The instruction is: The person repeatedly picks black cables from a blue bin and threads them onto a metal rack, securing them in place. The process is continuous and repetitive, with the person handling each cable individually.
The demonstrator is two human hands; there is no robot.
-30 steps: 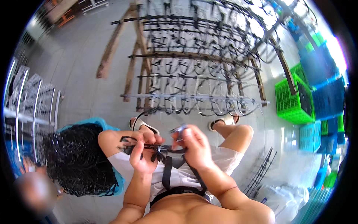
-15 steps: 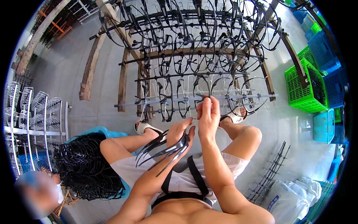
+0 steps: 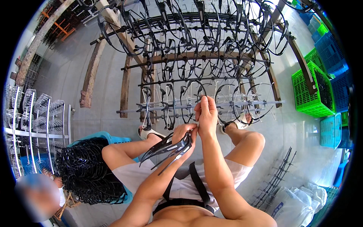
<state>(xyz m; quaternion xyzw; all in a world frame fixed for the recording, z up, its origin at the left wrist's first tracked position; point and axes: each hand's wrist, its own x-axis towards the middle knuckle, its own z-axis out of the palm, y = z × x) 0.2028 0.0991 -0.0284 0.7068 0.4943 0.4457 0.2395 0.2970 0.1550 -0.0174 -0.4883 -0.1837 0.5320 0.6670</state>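
Note:
In my left hand [image 3: 186, 135], the fingers are closed round a bunch of glossy black curved plastic frames [image 3: 160, 148], whose thin ends fan out to the left over my forearm. My right hand [image 3: 207, 117] reaches farther out, to the lowest grey rod [image 3: 230, 104] of a rack. Its thumb and fingers pinch a black curved frame [image 3: 198, 87] at that rod; the fingers partly hide where the two meet. Similar black frames [image 3: 147, 108] hang along the same rod on pale wire prongs.
Higher rods full of black frames [image 3: 181, 34] rest on wooden posts [image 3: 92, 72]. Left of my leg, a light blue tub [image 3: 117, 139] holds a heap of black frames [image 3: 89, 170]. Green [image 3: 312, 92] and blue crates stand right, near bare pronged rods [image 3: 276, 176] and a white bag [image 3: 293, 204]. Another person [image 3: 56, 185] is lower left.
My right hand has shifted a little left along the lowest rod. My left hand has turned slightly, its fingers now more curled over the bunch. The view has moved a little.

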